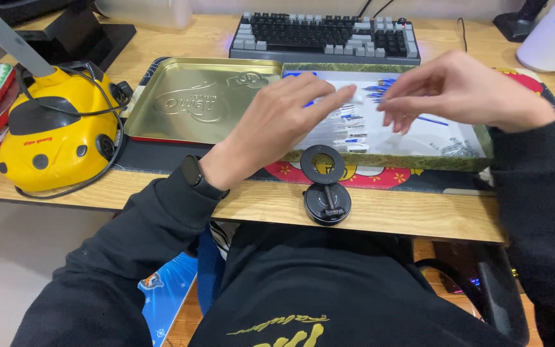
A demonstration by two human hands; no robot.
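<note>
- The left hand (284, 122) hovers over the near left part of the tin tray (483, 138), fingers drawn together and pointing right; whether they pinch anything I cannot tell
- The right hand (457, 90) hangs above the tray's middle, thumb and fingertips close together as if nipping something small, but motion blur hides what, if anything, is between them
- Small blue-and-white pieces (354, 125) lie scattered on the pale tray floor, just under and between both hands, so they are easy to pick from
- The gold lid (200, 99) lies open side up, touching the tray's left edge, out of the way yet close
- A black ring stand (325, 186) sits on the worktop (258, 205) near the front edge, just before the tray
- A yellow machine (52, 135) with a black cord stands well to the left, and a keyboard (325, 35) lies behind the tray
</note>
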